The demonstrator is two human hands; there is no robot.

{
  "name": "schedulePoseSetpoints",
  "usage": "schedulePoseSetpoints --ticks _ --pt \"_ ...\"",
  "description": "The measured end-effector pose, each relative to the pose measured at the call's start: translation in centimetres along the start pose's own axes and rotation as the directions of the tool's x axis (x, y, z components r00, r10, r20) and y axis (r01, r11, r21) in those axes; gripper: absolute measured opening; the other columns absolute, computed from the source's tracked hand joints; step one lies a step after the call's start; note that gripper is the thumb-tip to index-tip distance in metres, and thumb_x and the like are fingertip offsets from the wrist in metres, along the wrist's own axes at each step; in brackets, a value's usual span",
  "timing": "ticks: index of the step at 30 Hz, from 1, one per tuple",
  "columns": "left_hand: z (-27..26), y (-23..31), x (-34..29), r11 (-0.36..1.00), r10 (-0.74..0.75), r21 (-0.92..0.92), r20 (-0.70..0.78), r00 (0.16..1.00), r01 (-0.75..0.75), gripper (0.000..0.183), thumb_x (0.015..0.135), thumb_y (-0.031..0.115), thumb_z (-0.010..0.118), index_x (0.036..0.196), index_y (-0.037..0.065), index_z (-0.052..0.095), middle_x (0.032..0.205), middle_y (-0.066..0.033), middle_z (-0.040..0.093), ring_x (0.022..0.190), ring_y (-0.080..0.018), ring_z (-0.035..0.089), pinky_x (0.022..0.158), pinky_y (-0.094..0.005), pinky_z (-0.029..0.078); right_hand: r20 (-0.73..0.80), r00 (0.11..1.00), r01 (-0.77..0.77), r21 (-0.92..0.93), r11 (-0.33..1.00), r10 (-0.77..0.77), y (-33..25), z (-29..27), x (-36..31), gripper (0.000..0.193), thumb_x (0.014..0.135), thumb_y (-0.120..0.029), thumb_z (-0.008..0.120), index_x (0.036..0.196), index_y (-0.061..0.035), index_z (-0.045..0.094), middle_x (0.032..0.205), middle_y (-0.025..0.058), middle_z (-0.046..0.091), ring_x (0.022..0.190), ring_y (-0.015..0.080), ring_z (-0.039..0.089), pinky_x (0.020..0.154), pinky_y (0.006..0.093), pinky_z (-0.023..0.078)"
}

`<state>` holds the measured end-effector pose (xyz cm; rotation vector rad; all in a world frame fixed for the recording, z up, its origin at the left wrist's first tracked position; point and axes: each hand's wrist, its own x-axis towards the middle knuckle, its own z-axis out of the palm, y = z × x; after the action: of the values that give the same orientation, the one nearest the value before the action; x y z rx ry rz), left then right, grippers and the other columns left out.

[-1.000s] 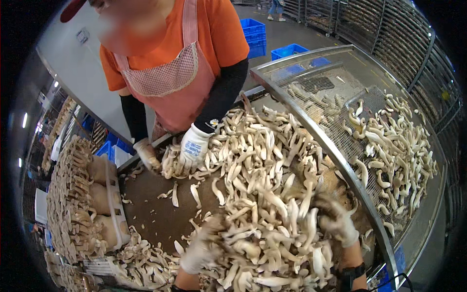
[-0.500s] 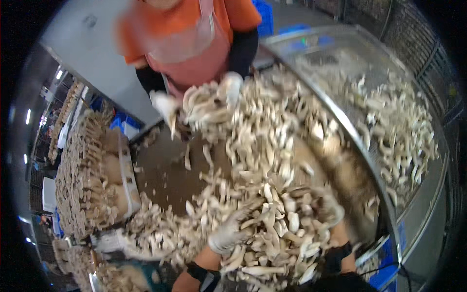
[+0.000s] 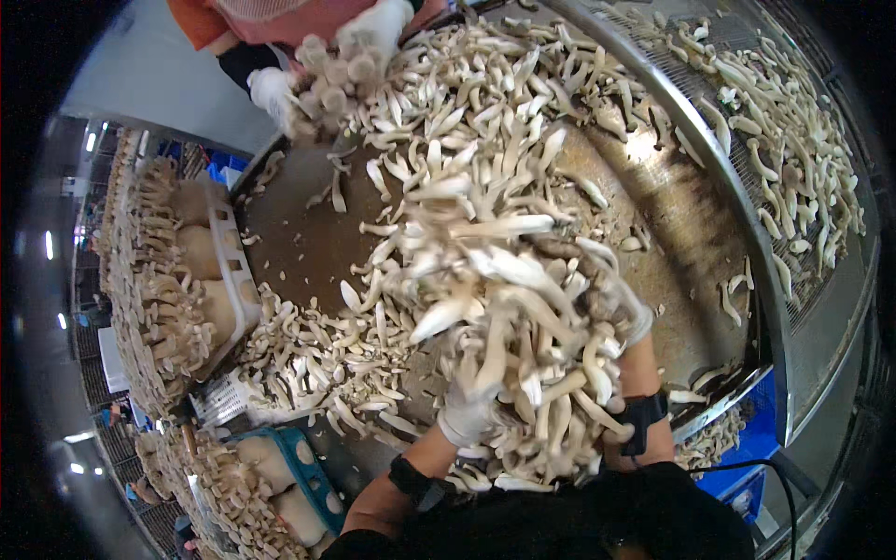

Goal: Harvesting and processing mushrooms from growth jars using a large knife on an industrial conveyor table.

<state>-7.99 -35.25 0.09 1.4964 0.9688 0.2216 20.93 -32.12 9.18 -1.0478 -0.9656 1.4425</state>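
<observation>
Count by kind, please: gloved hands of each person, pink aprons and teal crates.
Camera wearer's gloved left hand and gloved right hand: 2
Co-worker's gloved hands: 2
Pink apron: 1
Teal crate: 1
Total: 6

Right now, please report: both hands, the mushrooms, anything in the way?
Left hand, right hand flank heaped mushrooms; grip unclear. Some mushrooms blurred. Co-worker's hands hold a mushroom clump beyond the heap. Nothing seen blocking.

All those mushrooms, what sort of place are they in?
It looks like a workroom for handling food, perhaps at a farm or factory. Loose mushrooms are heaped on a big metal-edged table, and a white crate holds clusters on pale blocks.
</observation>
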Motion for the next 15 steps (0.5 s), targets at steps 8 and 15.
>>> schedulePoseSetpoints --ticks 8,15 --pt "5.1 15.6 2.4 1.0 0.016 -0.004 0.257 0.966 -0.015 0.063 0.078 0.022 0.063 0.134 0.001 0.042 0.132 -0.0201 0.05 0.115 -0.0311 0.054 0.098 -0.0383 0.042 -0.056 0.989 0.149 0.308 0.94 -0.139 -10.4 -4.9 -6.0 0.046 0.084 -0.012 0.059 0.128 -0.0007 0.049 0.118 0.0049 0.056 0.097 0.013 0.053 0.086 0.0271 0.043" --pt "13.8 44.8 19.7 0.392 0.201 0.608 0.675 0.71 -0.69 0.066 0.076 0.025 0.067 0.132 -0.001 0.043 0.118 -0.0258 0.057 0.104 -0.037 0.059 0.092 -0.0373 0.045 -0.596 0.775 0.229 -0.046 0.972 -0.21 -24.6 -23.8 -12.7 0.041 0.087 -0.014 0.057 0.125 -0.0008 0.051 0.115 0.0047 0.057 0.097 0.013 0.053 0.085 0.0275 0.044"
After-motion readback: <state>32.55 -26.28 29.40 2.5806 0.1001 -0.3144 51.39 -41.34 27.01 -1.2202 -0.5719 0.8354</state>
